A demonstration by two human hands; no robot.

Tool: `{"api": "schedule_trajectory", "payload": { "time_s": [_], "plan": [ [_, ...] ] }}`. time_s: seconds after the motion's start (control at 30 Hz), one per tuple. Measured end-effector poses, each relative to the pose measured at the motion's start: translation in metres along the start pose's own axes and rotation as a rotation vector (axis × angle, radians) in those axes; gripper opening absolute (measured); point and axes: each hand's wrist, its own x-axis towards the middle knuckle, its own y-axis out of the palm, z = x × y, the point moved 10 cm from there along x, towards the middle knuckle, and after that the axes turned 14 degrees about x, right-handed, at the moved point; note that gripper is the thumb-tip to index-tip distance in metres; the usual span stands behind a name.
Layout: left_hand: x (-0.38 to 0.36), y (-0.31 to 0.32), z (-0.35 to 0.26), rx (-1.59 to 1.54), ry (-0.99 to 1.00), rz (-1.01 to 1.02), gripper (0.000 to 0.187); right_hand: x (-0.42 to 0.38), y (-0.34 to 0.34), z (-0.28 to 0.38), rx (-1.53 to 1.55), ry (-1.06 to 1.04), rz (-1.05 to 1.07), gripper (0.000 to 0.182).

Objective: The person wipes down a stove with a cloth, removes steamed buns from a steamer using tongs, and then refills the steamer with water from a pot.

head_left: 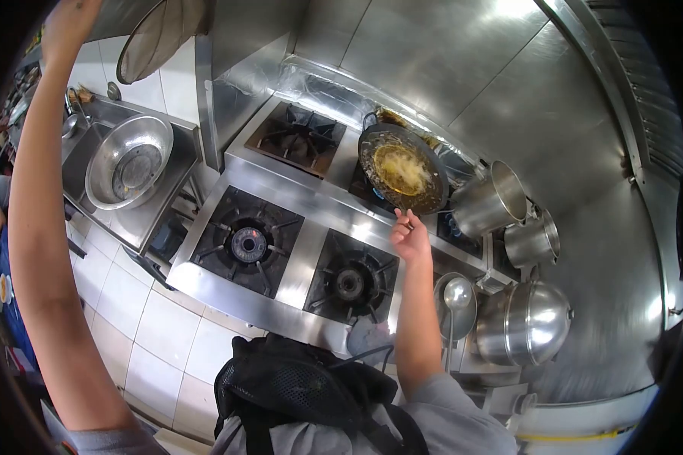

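Note:
My right hand (pixel 411 236) is at the near rim of a black wok (pixel 425 199) on a back burner. Its fingers are curled and pinched together, and whatever they may hold is too small to make out. Yellow oil with pale, foaming food (pixel 402 168) bubbles in the wok. At the top left my left hand (pixel 67 34) is raised high, with its fingers cut off by the frame edge. A round mesh strainer (pixel 155 45) hangs to the right of it.
The steel stove has front burners (pixel 248 243), one showing a small orange glow. A large metal bowl (pixel 102 171) sits on the sink counter at left. Steel pots (pixel 474 205), a ladle (pixel 457 294) and a domed steel vessel (pixel 535 322) stand at right. Other people are at far left.

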Motion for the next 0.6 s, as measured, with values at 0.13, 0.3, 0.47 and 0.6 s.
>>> {"api": "schedule_trajectory", "payload": {
  "time_s": [0.13,0.3,0.47,0.6],
  "plan": [
    [0.0,0.005,0.001,0.024,-0.029,0.078,0.034,-0.032,0.013,-0.016,0.03,-0.085,-0.101,0.061],
    [-0.003,-0.001,-0.001,0.042,-0.046,0.014,0.035,-0.077,-0.049,-0.033,-0.35,-0.101,-0.12,0.075],
    [-0.002,0.031,0.01,0.227,-0.061,0.348,0.042,-0.144,-0.164,-0.05,-1.536,0.24,-0.357,0.06],
    [0.001,0.012,0.002,0.08,-0.072,0.188,0.061,-0.193,-0.232,-0.087,-1.655,0.498,-0.372,0.064]
  ]
}}
